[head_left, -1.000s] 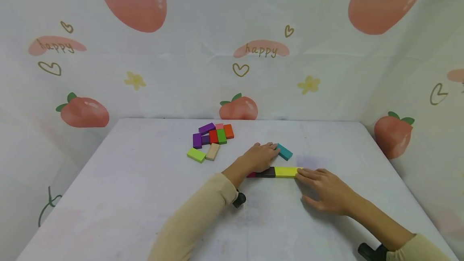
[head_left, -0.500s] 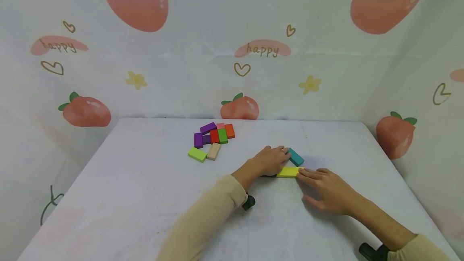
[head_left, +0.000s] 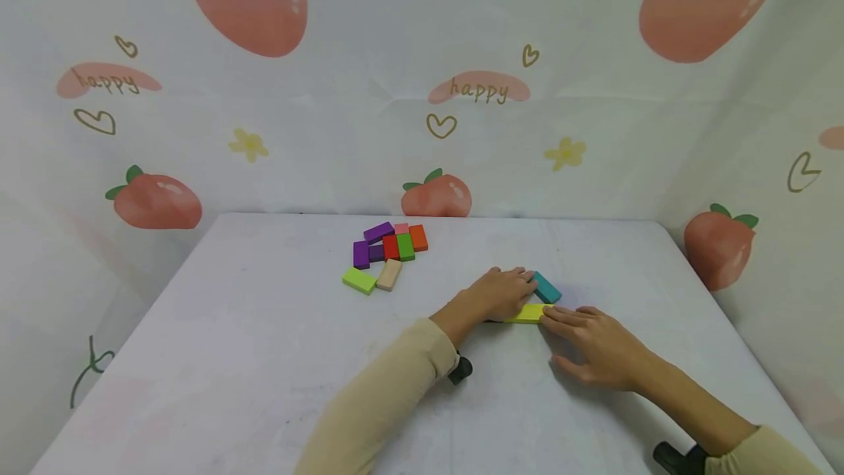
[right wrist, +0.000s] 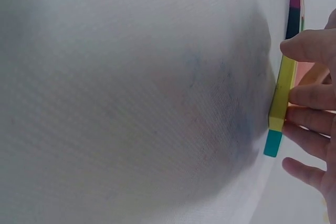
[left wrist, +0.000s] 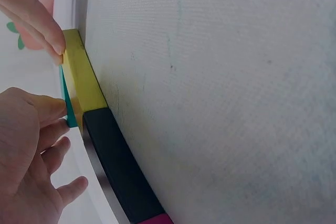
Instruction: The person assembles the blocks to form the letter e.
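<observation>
Near the table's middle, my left hand (head_left: 500,293) touches a teal block (head_left: 546,287) with its fingertips. The teal block lies flat and slanted, just behind a yellow block (head_left: 527,314). In the left wrist view, the yellow block joins a black block (left wrist: 123,166), followed by a magenta block (left wrist: 157,219), all in one row. In the head view my left hand hides most of that row. My right hand (head_left: 596,349) rests its extended fingertips at the yellow block's right end. The right wrist view shows the teal block (right wrist: 272,143) past that end.
At the back left of the white table (head_left: 231,358) lies a loose cluster of several blocks, among them a red block (head_left: 391,247), a lime block (head_left: 359,281) and a beige block (head_left: 389,275). Behind the table hangs a fruit-patterned cloth (head_left: 343,152).
My left hand has moved right along the back of the row, and the teal block has slid right with it. My right hand stays in place at the yellow block.
</observation>
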A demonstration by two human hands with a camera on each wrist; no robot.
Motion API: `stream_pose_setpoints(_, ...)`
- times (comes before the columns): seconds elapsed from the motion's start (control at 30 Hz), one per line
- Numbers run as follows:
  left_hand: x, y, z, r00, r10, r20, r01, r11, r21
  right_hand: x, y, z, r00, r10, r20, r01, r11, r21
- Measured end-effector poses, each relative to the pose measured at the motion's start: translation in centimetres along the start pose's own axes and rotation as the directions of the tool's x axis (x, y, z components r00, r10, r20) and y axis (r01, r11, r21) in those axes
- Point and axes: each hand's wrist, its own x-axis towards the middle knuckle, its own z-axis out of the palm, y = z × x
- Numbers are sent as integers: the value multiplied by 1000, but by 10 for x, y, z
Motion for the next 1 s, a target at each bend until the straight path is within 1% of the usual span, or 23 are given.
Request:
stream_pose_setpoints(0.3,0,3,-2,1000,7,-12,-7,1000,-10,0,1,-1,1000,-1,15,2,1000,-9)
stream_pose_setpoints(0.47,1,4,-2,1000,10,-7,-10,1000,-12,-1,1,-1,999,8,33,-8,1000,8)
stream_pose_setpoints(0.73,0,3,-3,1000,17,-20,-17,1000,-10,0,0,0,1000,7,9,-7,1000,6)
stream_pose_setpoints(1.0,1,1,-1,999,24,-23,-24,1000,-9,0,0,0,1000,10,14,-10,1000,12)
